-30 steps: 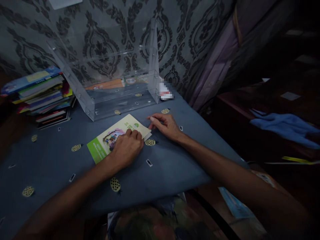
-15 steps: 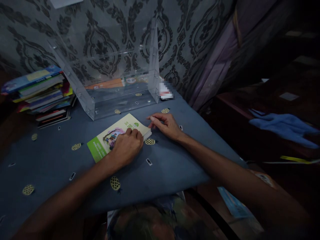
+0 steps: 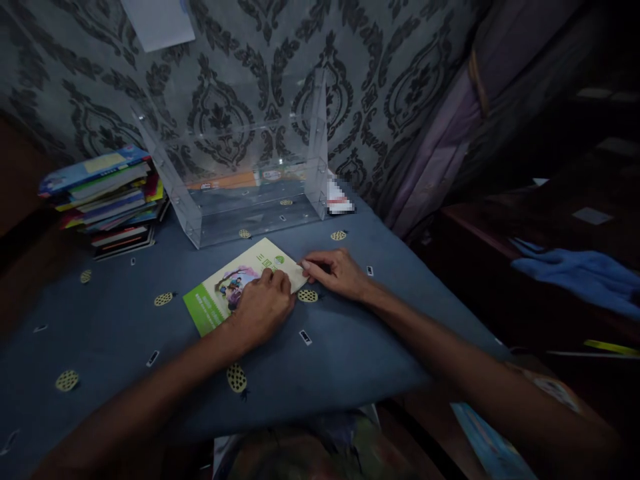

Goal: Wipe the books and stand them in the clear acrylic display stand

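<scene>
The book (image 3: 235, 283) lies flat on the blue tablecloth (image 3: 350, 333) in front of me, its cover showing the green characters "三国"; the smaller print on its green band is too small to read. My left hand (image 3: 265, 303) rests palm down on the cover, fingers curled. My right hand (image 3: 340, 273) has thumb and forefinger close together at the far right corner. In this dimness I can't tell whether either grips. My forearms slant in from near left and near right.
</scene>
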Demonstrator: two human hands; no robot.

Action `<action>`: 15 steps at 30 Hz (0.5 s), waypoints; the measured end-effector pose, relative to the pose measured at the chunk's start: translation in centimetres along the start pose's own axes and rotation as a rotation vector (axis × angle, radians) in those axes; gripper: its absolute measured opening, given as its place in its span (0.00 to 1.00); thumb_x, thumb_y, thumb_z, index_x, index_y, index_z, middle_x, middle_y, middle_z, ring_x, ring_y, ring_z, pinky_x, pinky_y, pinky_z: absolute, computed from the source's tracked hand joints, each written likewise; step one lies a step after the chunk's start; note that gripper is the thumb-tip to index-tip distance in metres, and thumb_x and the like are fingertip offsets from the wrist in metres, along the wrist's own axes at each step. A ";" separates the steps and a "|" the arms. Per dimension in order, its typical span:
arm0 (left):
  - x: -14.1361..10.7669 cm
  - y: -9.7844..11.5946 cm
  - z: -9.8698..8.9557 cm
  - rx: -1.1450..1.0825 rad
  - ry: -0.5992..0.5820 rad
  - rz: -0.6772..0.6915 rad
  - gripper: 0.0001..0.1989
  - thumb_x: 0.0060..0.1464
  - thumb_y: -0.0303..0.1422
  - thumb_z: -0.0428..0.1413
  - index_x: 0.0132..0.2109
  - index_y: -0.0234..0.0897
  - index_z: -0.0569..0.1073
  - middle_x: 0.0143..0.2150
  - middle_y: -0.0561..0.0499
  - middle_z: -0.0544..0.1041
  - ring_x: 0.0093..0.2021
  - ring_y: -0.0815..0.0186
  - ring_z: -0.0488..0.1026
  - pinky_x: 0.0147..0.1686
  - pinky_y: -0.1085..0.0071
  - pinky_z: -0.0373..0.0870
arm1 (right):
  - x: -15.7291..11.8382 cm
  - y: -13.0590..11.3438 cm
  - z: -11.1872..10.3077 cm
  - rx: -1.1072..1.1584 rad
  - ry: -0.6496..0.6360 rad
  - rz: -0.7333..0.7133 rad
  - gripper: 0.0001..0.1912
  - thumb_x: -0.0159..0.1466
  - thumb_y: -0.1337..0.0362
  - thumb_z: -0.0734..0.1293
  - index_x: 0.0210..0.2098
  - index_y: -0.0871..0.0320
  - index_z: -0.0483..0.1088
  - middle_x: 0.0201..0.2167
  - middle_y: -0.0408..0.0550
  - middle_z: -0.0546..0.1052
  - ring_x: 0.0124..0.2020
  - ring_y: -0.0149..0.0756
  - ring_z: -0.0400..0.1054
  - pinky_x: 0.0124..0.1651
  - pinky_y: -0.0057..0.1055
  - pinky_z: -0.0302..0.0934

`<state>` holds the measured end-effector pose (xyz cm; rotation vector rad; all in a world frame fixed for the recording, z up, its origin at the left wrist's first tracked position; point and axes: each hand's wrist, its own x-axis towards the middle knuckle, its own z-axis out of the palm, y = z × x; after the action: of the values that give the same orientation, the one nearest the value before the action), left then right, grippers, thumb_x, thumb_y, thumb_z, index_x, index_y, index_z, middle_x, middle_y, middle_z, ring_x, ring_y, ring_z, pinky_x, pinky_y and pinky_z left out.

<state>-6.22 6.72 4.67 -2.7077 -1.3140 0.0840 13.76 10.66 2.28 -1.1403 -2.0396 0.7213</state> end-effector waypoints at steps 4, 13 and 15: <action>0.0 -0.5 -0.5 0.004 0.006 -0.022 0.16 0.68 0.38 0.50 0.51 0.29 0.74 0.48 0.37 0.76 0.51 0.51 0.71 0.41 0.62 0.74 | 0.3 0.3 -0.1 -0.085 0.023 -0.063 0.13 0.67 0.60 0.63 0.39 0.55 0.81 0.36 0.48 0.84 0.37 0.41 0.78 0.41 0.36 0.68; 0.3 -2.2 0.1 -0.029 0.051 -0.078 0.14 0.69 0.35 0.47 0.52 0.32 0.73 0.52 0.40 0.76 0.54 0.52 0.70 0.50 0.57 0.72 | 1.4 2.6 1.3 -0.140 -0.032 -0.168 0.17 0.67 0.62 0.64 0.53 0.53 0.76 0.54 0.51 0.80 0.57 0.46 0.73 0.62 0.49 0.65; 0.4 -2.6 0.3 -0.043 0.066 -0.091 0.14 0.69 0.34 0.47 0.53 0.33 0.72 0.54 0.41 0.76 0.55 0.52 0.69 0.51 0.58 0.71 | 2.1 3.0 1.5 -0.159 -0.068 -0.181 0.18 0.68 0.62 0.64 0.56 0.55 0.73 0.58 0.53 0.77 0.60 0.47 0.70 0.63 0.51 0.64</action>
<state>-8.04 8.68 4.72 -2.6560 -1.4327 -0.0422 13.27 13.67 -0.26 -1.0127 -2.2568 0.5221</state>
